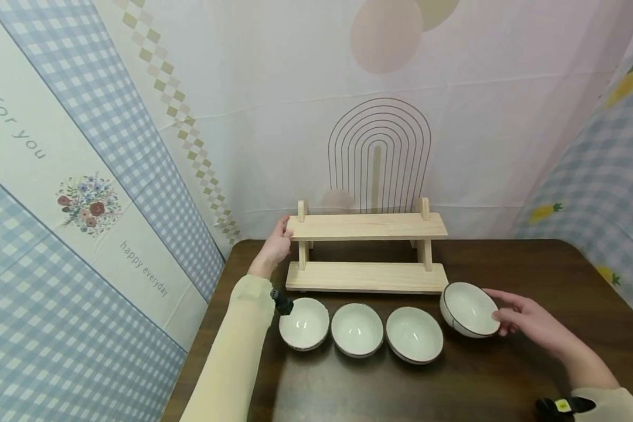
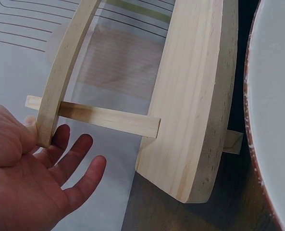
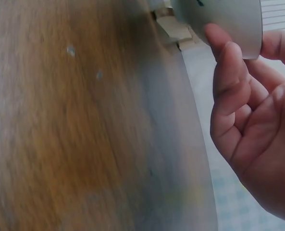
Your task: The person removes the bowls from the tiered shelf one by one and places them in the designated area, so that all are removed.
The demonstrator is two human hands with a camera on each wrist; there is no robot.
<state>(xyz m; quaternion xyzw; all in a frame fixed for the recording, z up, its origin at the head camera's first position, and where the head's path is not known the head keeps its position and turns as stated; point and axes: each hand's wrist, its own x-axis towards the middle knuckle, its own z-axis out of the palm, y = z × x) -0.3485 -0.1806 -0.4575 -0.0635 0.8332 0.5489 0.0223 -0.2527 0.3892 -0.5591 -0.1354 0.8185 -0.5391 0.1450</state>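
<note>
My left hand pinches the left end of the upper board of a two-tier wooden shelf. In the left wrist view, that hand's thumb and index finger meet the board's end while the other fingers are loosely bent. Thumb and fingers of my right hand grip the right rim of a white bowl, dark-edged and tilted, at the shelf's front right corner. The right wrist view shows the bowl's outer wall between thumb and fingers. Whether its base touches the table cannot be told.
Three more white bowls stand in a row before the shelf: left, middle and right. The dark wooden table meets a printed cloth backdrop behind the shelf. A checked cloth hangs at the right.
</note>
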